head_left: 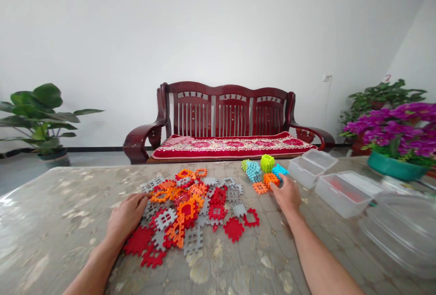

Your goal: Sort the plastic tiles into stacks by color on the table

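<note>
- The patterned grey-beige desk (245,267) lies bare on the near side of the landmark, a loose heap of flat red, orange and grey plastic pieces with toothed edges (187,208).
- At the heap's near right fringe lies a round red toothed plastic disc (234,229), flat and within easy reach.
- The person's left hand (127,213) rests at the heap's left edge, fingers curled; whether its grip pinches a piece cannot be told.
- The right hand (288,195) is well right of the heap, its thumb at an orange toothed plastic stack (271,179). Thumb and forefinger stand apart; whether they pinch anything cannot be told.
- Good handling here probably means taking the orange stack by opposite sides with light, even pressure, keeping the wrist clear of its neighbours.
- Those neighbours, right of and beyond the heap's middle, are a light-blue toothed stack (254,171), a bright-blue toothed piece (279,169) and a lime-green toothed stack (267,163); a sideways knock could scatter them.
- Farther right of the heap stands a translucent plastic box (335,202).
</note>
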A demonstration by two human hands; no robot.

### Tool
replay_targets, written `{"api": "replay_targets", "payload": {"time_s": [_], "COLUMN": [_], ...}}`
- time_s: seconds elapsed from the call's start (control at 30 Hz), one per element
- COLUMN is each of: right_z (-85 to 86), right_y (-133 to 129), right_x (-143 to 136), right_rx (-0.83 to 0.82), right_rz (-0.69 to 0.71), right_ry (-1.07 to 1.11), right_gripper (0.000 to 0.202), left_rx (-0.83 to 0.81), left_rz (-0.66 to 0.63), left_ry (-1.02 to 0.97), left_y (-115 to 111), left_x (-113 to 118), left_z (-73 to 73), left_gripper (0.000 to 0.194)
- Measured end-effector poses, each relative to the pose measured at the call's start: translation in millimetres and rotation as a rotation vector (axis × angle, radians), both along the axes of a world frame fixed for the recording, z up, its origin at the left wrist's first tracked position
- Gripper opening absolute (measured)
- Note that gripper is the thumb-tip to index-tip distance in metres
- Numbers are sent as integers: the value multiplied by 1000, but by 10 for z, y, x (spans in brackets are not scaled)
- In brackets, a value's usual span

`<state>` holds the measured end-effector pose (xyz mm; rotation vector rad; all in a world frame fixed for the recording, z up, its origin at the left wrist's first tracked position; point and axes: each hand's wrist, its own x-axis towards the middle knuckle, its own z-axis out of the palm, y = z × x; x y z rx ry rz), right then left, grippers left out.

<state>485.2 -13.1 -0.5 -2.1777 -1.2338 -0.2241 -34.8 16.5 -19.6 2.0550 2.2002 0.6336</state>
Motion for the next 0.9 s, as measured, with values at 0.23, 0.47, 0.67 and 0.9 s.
{"api": "replay_targets", "payload": {"time_s": [0.23,0.47,0.67,0.9], "right_z": [-32,-57,-23,149], "right_y": [-44,-56,-99,-126], "right_x": [-234,-431,-457,-434], "right_rx": [93,-143,-216,-98], "right_rz": [217,347,354,210], "right_ry": [-119,-228,-302,-288], "right_gripper": [30,30,26,36], "left_rx": [-10,-38,-28,2], "left_rz": [9,20,32,15], "left_ry": [-8,-1,-1,-10], "left_y": [-33,-55,-72,-54], "left_x": [34,75,93,78], "left_z": [35,88,112,80], "left_gripper": [49,49,48,45]}}
